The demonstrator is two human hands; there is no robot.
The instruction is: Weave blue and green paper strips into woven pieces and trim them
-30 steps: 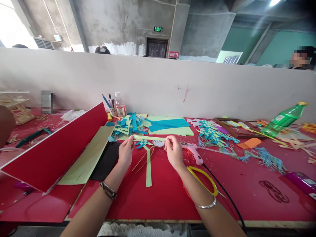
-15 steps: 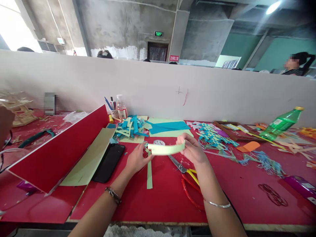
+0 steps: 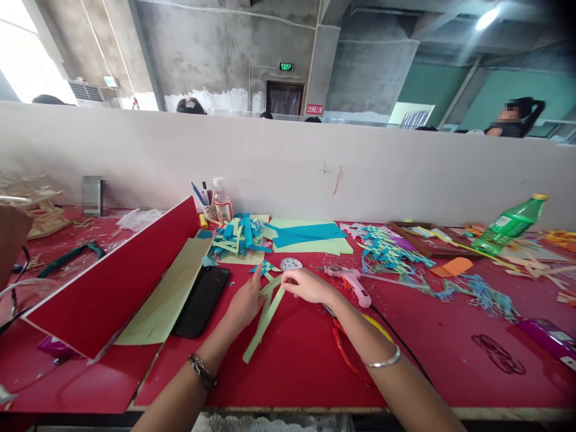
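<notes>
My right hand (image 3: 308,286) pinches a pale green paper strip (image 3: 269,318) near its upper end; the strip slants down to the left. My left hand (image 3: 245,301) is at the left of the strips, its index finger stretched and its thumb against a second green strip (image 3: 266,293). Just beyond the fingertips shows a small blue and green woven paper piece (image 3: 269,267), partly covered. Scissors with red and yellow handles (image 3: 342,354) lie partly hidden beneath my right forearm. Behind my right hand lie a white perforated disc (image 3: 290,264) and a pink glue gun (image 3: 355,284).
A black phone (image 3: 201,303) and a leaning red board (image 3: 121,282) are at left. Cut blue and green strips (image 3: 238,234) lie behind. Woven paper pieces (image 3: 387,249), a tilted green bottle (image 3: 513,225) and a purple object (image 3: 546,343) are at right.
The green strip in my right hand has swung from level to slanting down toward me. My right hand has moved left and down, uncovering the glue gun.
</notes>
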